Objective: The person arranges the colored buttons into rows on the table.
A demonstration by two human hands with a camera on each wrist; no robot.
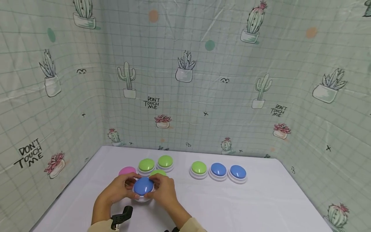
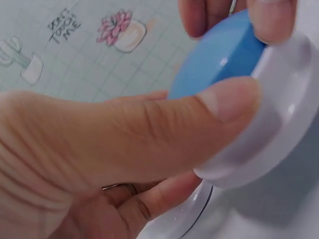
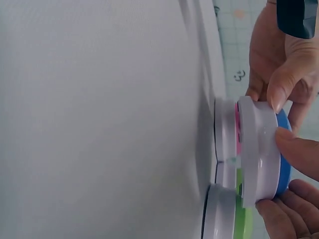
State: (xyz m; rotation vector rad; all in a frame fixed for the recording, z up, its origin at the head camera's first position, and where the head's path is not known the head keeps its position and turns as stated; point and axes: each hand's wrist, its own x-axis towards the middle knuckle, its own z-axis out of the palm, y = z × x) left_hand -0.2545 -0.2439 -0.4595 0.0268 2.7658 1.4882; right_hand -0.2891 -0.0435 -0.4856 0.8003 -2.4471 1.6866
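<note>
A blue-domed push button (image 1: 143, 186) with a white round base is held between both hands, lifted off the table. My left hand (image 1: 117, 190) grips its left side, and in the left wrist view the thumb lies along the white base (image 2: 244, 144). On the opposite side my right hand (image 1: 165, 191) pinches it with thumb and fingers. Just beyond stand a pink button (image 1: 127, 170) and a green button (image 1: 158, 173), partly hidden. Seen from the right wrist, the held button's base (image 3: 261, 149) hangs at about their dome height; whether it touches them I cannot tell.
Two more green buttons, one at left (image 1: 146, 164) and one at right (image 1: 165, 161), stand behind. Farther right, a row holds a green button (image 1: 199, 167) and two blue buttons (image 1: 218, 169). A cactus-print cloth (image 1: 188, 96) hangs around the white table (image 1: 232, 206).
</note>
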